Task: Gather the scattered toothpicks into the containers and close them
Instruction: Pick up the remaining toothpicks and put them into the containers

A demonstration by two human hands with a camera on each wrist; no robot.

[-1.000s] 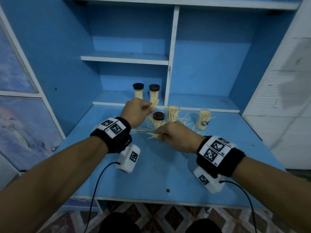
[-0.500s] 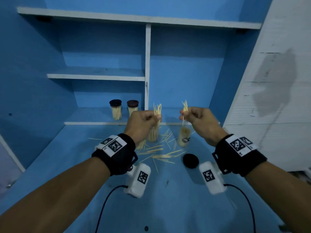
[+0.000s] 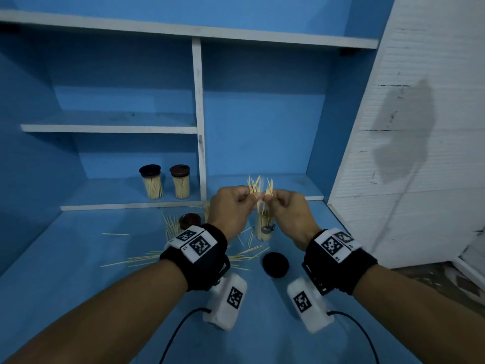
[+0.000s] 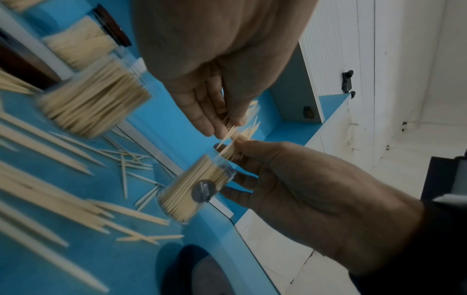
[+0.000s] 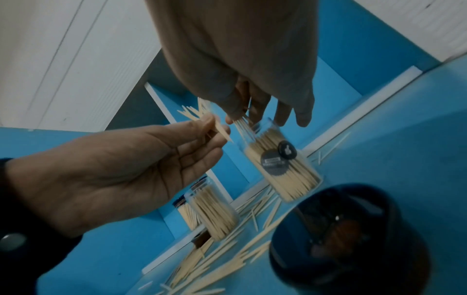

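Nearest on the desk (image 3: 78, 298) lies a loose dark lid (image 3: 275, 264), off its jar, and a spread of stray toothpicks (image 3: 147, 258) (a fair number, so the gathering looks about half done at best). Just beyond, both hands meet above the open jar (image 3: 263, 228), which stands upright and is already well filled. The left hand (image 3: 233, 206) pinches a small bundle of toothpicks (image 3: 253, 185) between thumb and fingers, tips up. The right hand (image 3: 286, 208) pinches its own bundle (image 3: 269, 187) just beside it, lower ends nearing the jar's mouth. To the left another open jar (image 3: 172, 228) stands with a brown lid (image 3: 189, 219) near it. Farthest back, on the low shelf (image 3: 105, 206), two capped jars (image 3: 165, 182) stand finished. By my reading, what is left: dropping these bundles in, clearing the strays, capping both open jars.
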